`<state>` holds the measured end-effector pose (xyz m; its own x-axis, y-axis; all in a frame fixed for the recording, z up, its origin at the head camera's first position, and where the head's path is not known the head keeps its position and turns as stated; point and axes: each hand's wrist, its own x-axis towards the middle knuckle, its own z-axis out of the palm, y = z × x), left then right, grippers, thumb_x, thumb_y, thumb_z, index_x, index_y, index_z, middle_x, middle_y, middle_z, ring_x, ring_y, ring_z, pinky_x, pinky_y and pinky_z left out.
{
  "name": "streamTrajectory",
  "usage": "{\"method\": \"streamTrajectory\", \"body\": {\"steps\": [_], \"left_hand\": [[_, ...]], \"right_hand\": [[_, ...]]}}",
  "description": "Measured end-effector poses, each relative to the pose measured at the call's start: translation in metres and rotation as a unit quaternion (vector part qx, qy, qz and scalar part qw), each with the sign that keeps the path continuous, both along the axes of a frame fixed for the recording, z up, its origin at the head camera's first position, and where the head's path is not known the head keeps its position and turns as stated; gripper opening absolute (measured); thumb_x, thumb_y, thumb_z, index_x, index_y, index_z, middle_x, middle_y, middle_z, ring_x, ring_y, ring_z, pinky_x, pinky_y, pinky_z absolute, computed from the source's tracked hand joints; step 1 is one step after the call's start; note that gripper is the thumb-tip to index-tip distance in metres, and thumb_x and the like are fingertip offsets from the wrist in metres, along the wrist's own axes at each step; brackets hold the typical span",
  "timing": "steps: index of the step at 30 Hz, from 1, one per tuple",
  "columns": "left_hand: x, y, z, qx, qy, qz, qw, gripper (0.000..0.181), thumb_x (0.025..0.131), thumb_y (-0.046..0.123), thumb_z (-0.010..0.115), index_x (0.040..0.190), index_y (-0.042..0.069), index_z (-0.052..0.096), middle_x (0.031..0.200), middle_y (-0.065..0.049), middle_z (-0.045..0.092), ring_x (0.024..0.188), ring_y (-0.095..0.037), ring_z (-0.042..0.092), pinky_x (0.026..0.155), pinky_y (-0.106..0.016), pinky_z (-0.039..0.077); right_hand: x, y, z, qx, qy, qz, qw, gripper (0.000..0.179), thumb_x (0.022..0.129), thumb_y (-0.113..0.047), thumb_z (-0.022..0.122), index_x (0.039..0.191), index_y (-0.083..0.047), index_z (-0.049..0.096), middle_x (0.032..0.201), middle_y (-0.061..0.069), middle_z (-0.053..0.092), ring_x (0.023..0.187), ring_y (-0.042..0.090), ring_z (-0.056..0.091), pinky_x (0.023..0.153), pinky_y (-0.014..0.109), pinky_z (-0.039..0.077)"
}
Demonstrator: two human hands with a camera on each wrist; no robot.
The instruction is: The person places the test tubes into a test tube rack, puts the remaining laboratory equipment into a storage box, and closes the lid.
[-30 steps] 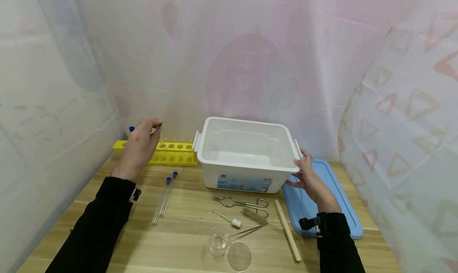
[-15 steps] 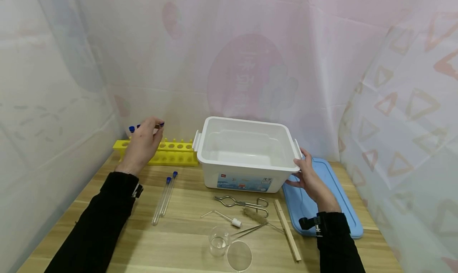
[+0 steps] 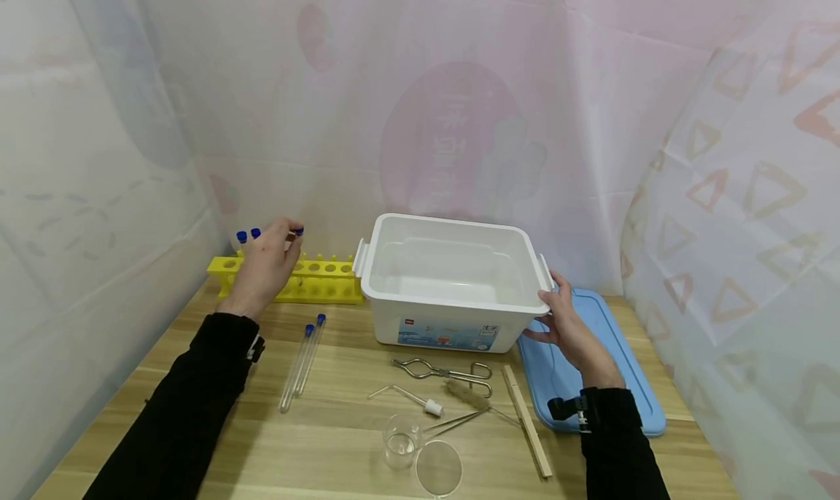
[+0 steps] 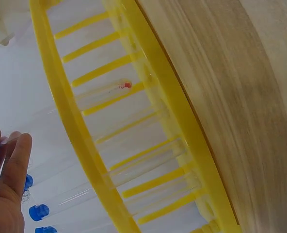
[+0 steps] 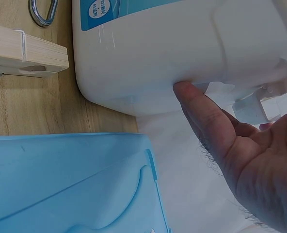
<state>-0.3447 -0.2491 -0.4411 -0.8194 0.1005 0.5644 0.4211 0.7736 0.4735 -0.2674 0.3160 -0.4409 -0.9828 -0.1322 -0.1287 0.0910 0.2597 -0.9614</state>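
Left-wrist view, test tube: the clear test tube (image 4: 102, 94) is passing through the upper bar of the yellow test tube rack (image 4: 163, 82); cannot tell whether its red-marked end is touching the lower tier.
Left fingers: the left hand (image 4: 7, 189) is pinching the tube's blue-stoppered end, fingers narrow.
Tube handling: probably light, stiff and smooth enough to be slipping; fragile if glass. Best hold is just under the stopper, lightly, in line with the hole.
Right-wrist view, bin: the right hand (image 5: 260, 160) is gripping the white plastic bin (image 5: 148, 58) by its handle end, thumb pressing on the wall.
Bin handling: likely light, firm-walled, slick; handle or rim is offering the surest hold.
Beside it: the blue lid (image 5: 61, 165) is lying near a wooden clamp (image 5: 41, 48).
Head view, loose tubes: two capped tubes (image 3: 295, 370) are lying on the worktop (image 3: 341, 398), in front of the rack.
Nearer: a beaker (image 3: 400, 445) and crucible tongs (image 3: 444, 373) are resting.
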Motion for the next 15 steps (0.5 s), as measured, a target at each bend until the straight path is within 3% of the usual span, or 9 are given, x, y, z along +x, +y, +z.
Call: {"method": "streamTrajectory", "body": {"steps": [15], "left_hand": [[0.002, -0.001, -0.013, 0.003, 0.011, -0.01, 0.9999, 0.028, 0.121, 0.005, 0.059, 0.148, -0.005, 0.062, 0.136, -0.028, 0.072, 0.127, -0.048, 0.072, 0.094, -0.062, 0.067]], "right_hand": [[0.002, -0.001, 0.001, -0.001, 0.003, 0.0, 1.0, 0.084, 0.124, -0.05, 0.041, 0.185, -0.04, -0.016, 0.191, 0.025, 0.025, 0.171, 0.053, 0.047, 0.122, 0.067, 0.061]]}}
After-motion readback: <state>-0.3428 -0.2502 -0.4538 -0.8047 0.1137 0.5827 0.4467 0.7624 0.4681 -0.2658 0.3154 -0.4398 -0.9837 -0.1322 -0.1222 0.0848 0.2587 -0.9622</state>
